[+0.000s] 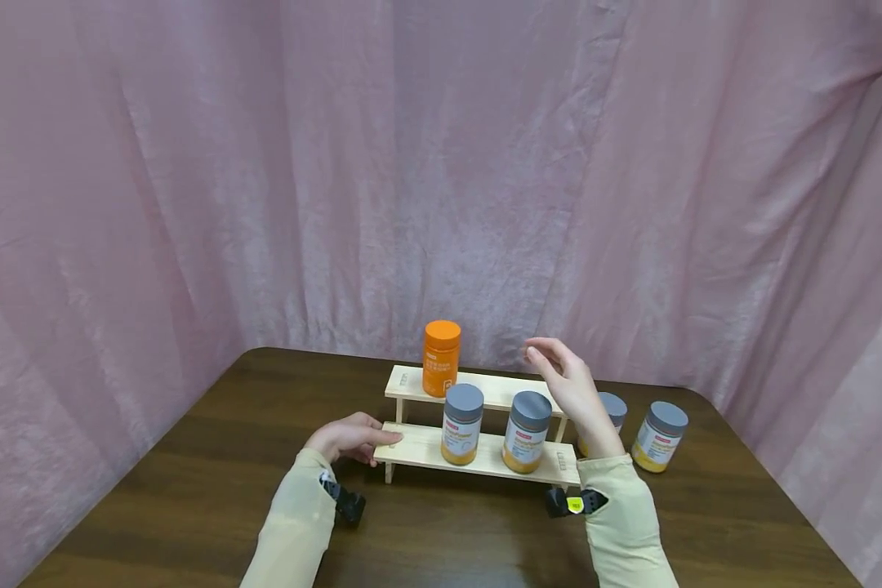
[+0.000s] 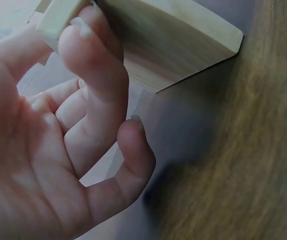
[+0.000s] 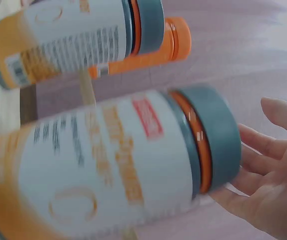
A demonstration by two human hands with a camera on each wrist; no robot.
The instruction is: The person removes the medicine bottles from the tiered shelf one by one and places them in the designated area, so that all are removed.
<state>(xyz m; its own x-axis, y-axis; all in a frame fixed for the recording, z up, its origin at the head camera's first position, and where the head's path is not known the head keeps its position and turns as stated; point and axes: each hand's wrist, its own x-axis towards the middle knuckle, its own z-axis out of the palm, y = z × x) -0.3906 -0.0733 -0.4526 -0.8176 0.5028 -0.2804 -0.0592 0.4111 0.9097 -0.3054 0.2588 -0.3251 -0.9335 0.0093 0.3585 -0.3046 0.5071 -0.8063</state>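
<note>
A two-tier wooden rack (image 1: 420, 447) stands on the table. My left hand (image 1: 351, 437) pinches the left end of its lower board, thumb on top and fingertips underneath; in the left wrist view the fingers curl against the wooden edge (image 2: 63, 20). On the lower board stand two grey-lidded jars, a left jar (image 1: 461, 425) and a right jar (image 1: 527, 433). An orange bottle (image 1: 441, 359) is upright on the upper board, toward its left. My right hand (image 1: 569, 380), holding nothing, hovers over the rack's right end, beyond the right jar's lid (image 3: 211, 137), fingers loosely bent.
Two more grey-lidded jars stand on the dark wooden table (image 1: 191, 498) right of the rack: a jar (image 1: 659, 437) in full view and another jar (image 1: 613, 408) partly behind my right forearm. A pink curtain (image 1: 441, 163) hangs behind the table.
</note>
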